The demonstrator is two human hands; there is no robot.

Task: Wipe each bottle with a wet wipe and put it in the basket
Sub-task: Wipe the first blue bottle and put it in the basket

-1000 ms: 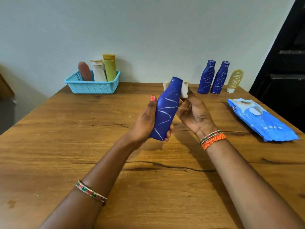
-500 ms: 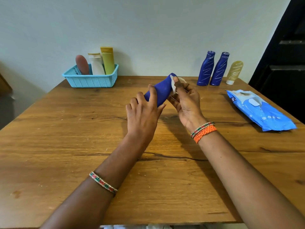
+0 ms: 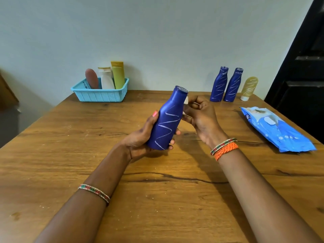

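My left hand (image 3: 140, 137) grips a blue bottle (image 3: 167, 123) with white zigzag marks, held tilted above the middle of the wooden table (image 3: 70, 163). My right hand (image 3: 201, 118) pinches a small white wet wipe (image 3: 186, 101) against the bottle's neck; most of the wipe is hidden by the fingers. At the back left stands a light blue basket (image 3: 100, 96) with three bottles in it: a brown one (image 3: 92, 78), a white one (image 3: 106, 78) and a yellow-green tube (image 3: 118, 74).
Two more marked blue bottles (image 3: 219, 84) (image 3: 233, 85) and a yellowish bottle (image 3: 249, 87) stand at the back right by the wall. A blue wet-wipe pack (image 3: 277, 128) lies near the right edge. A dark door (image 3: 303, 76) is on the right.
My left hand has turned the bottle from lying tipped away, palm down, back to a tilted upright hold with the zigzag side facing me. The right hand stays at the neck with the wipe.
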